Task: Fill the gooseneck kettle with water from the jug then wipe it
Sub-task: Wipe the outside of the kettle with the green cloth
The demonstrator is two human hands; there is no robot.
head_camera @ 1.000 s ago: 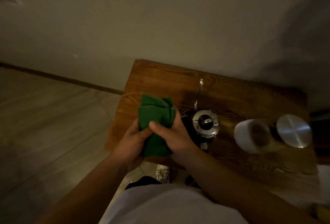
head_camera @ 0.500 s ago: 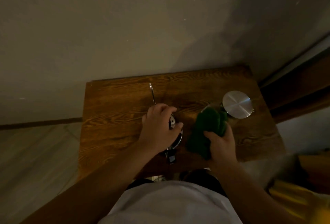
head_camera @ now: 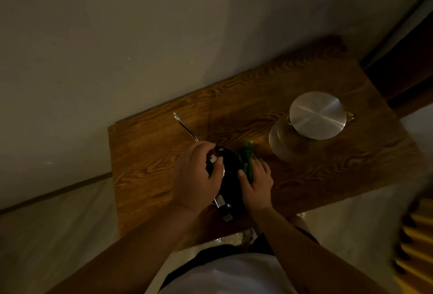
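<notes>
The dark gooseneck kettle [head_camera: 230,176] stands near the front of the small wooden table [head_camera: 150,153], its thin spout [head_camera: 185,127] pointing to the far left. My left hand [head_camera: 196,176] rests over the kettle's lid and holds it. My right hand [head_camera: 256,181] presses a green cloth [head_camera: 247,160] against the kettle's right side. The glass jug with a round metal lid [head_camera: 317,115] stands to the right, apart from both hands.
A plain wall runs behind the table. Pale floor lies to the left and in front. A dark wooden piece stands at the far right, and something yellow shows at the lower right edge.
One second ago both hands held the green cloth left of the kettle. Since then my left hand has gone onto the lid, and my right hand has brought the cloth against the kettle's right side.
</notes>
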